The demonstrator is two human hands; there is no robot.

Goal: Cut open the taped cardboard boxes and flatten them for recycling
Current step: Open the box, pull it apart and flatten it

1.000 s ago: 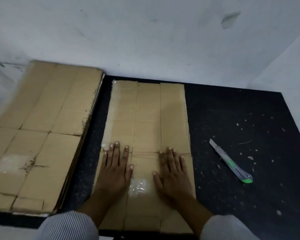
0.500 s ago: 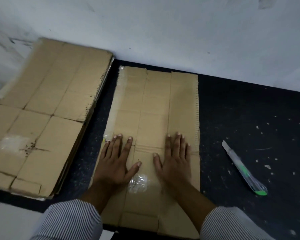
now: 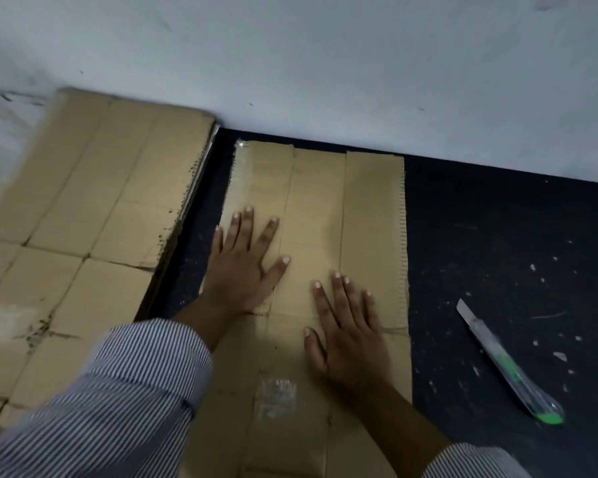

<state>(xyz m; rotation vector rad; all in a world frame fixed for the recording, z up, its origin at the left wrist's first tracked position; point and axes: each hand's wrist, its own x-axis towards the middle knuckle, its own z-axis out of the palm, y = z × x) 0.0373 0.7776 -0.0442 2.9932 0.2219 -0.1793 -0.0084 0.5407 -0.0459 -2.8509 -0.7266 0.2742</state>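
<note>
- Far L: a flattened cardboard stack [image 3: 83, 219] is lying w/ its far edge against the pale wall [image 3: 325, 63]. Creases are crossing it both ways, and a narrow strip of dark worktop [image 3: 497, 236] is separating it from the centre piece.
- A striped sleeve [image 3: 125, 391] is reaching in from the near-L corner, passing over the stack's near corner.
- The left hand [image 3: 242, 267] is pressing palm-down on the L part of the flattened box [image 3: 325, 201]. Its fingers [image 3: 237, 232] are lying straight and spread wide, gripping nothing, tips aiming at the wall; the little finger is sitting at the box's L edge.
- The flattened box is lying flat mid-worktop. Its long axis is running from the person toward the wall, leaning a bit L at the far end. The far short end is stopping just short of the wall; the near end is running out of frame. Fold lines are running lengthwise, and the raw corrugated edge is facing R.
- A clear tape patch [image 3: 277, 396] is sitting on the box's near part, btwn the two forearms.
- The right hand [image 3: 349, 339] is resting flat on the R half, nearer the person than the other hand. Its fingers [image 3: 342, 298] are straight, slightly fanned, holding nothing.
- R of the box, well apart from it, a knife [image 3: 508, 363] is lying on the speckled worktop w/ no hand on it. Its long axis is diagonal: blade end is pointing far-L, green butt near-R.
</note>
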